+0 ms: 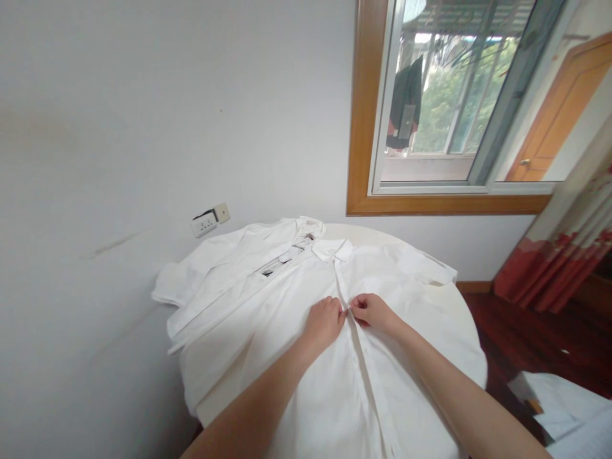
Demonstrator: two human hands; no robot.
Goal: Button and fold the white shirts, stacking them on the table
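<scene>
A white button-up shirt point(306, 357) lies spread front-up on a round white table point(466, 325), its collar point(329, 247) toward the wall. My left hand point(324, 322) and my right hand point(371, 310) meet at the button placket point(364, 370) in the middle of the chest. Both have their fingers curled and pinch the placket edges from either side, fingertips almost touching. A second white garment point(224, 268) lies partly under the shirt at the back left.
The table stands against a grey wall with a power socket point(209, 220) just behind it. A wood-framed window point(444, 115) is at the upper right. A red curtain point(564, 255) hangs at the right over dark red floor. White cloth point(568, 408) lies at the lower right.
</scene>
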